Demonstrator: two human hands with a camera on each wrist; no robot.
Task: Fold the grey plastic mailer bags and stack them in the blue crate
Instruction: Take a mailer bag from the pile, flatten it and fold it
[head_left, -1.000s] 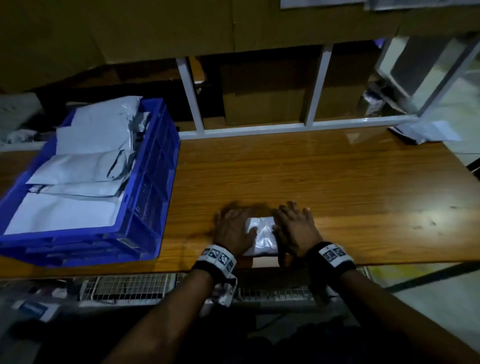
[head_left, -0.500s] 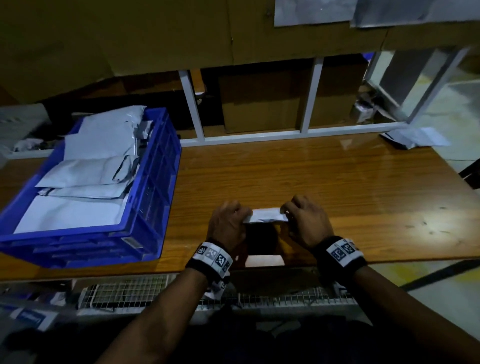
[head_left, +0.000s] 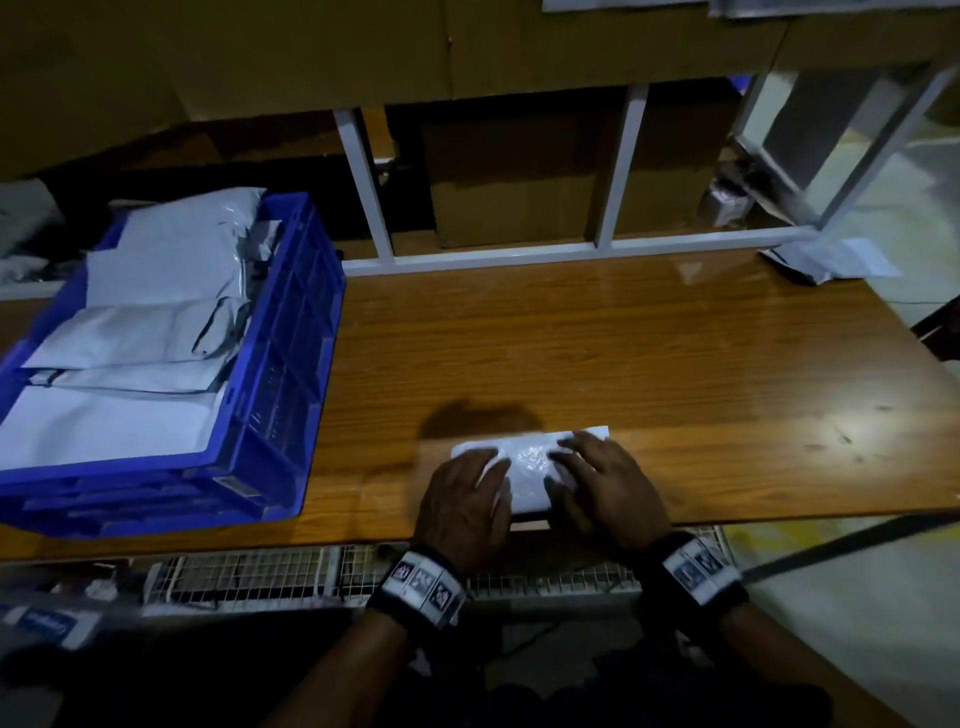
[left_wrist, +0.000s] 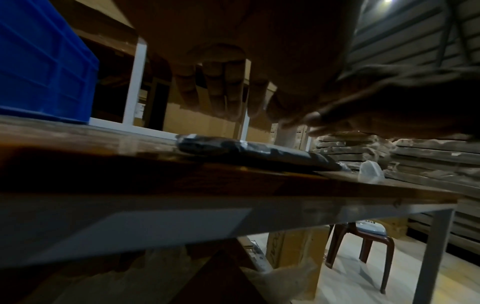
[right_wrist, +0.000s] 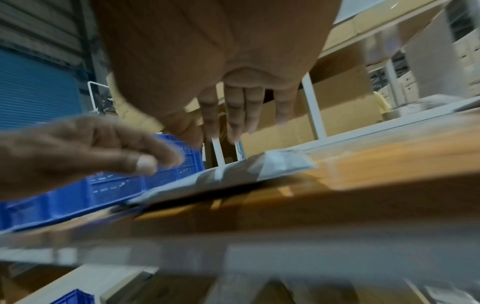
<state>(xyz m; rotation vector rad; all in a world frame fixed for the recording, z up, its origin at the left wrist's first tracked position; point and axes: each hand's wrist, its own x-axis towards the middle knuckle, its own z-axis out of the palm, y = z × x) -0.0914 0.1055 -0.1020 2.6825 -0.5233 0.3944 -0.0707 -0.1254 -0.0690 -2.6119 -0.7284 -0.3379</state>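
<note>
the mailer (head_left: 527, 460) is seen lying folded into a small packet near the front edge of the surface (head_left: 623, 353), well to the right of the crate (head_left: 291, 374). it is pressed flat from above by both hands: the left hand (head_left: 462, 506) is laid on its left part and the right hand (head_left: 605, 491) on its right part, each with fingers straight and slightly spread, nothing being pinched. in the wrist views the fingers are shown hanging over the packet, though contact cannot be told there because of blur. the fold is judged to be nearly finished, with the crease being flattened; the carrying of this packet to the crate is not yet done. several grey mailers (head_left: 156, 322) are already piled in the crate, loosely and overlapping, filling it to about the rim; whether they are folded stock or waiting stock cannot be told. another pale bag or paper (head_left: 831, 262) is seen at the far right corner. cardboard boxes (head_left: 509, 171) are stacked behind a white frame (head_left: 618, 171). nothing is seen lying between the packet and the crate, so the near crate wall is judged the only thing to be cleared.
</note>
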